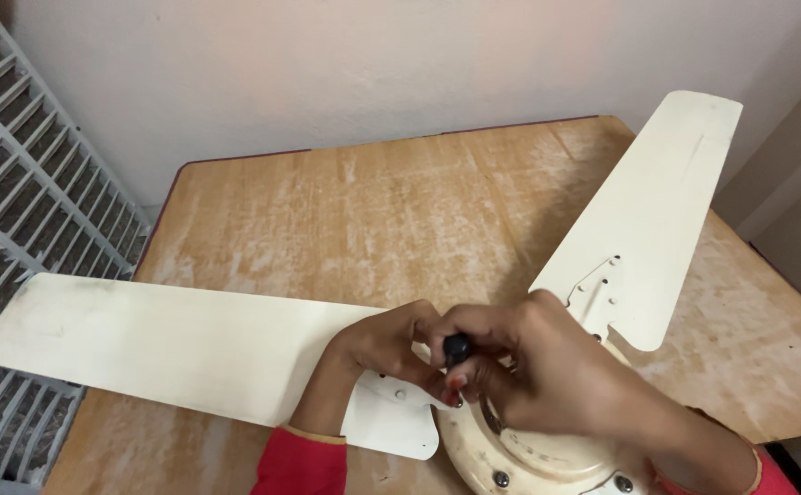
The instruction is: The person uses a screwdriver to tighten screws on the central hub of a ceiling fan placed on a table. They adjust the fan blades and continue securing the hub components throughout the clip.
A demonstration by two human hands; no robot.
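In the head view, both hands meet over the hub of a cream ceiling fan lying on a worn wooden table (400, 202). The right hand (547, 362) is curled tight, its grip closed around a small dark tool handle (457, 349) that stands nearly upright between the fingers; what the tip of the tool meets is hidden under the hand. The left hand (389, 344) sits just beside the right, touching it, with its fingers bent down onto the mounting end of the left fan blade (171, 339); whether its grip has hold of anything or only presses on the blade cannot be told. Directly beneath and just nearer the person than the two grips lies the round cream motor housing (529, 458), with screw heads showing along its rim. The left fan blade runs out long and flat away from the left grip toward the table's left edge and beyond it. The right fan blade (652, 211) angles up and away from the right grip, its bracket with small holes just beside the knuckles. Red sleeves (301, 463) cover both wrists. Well apart on the left grip's far side stands a white grille (16, 183), against a pale wall (373, 64).
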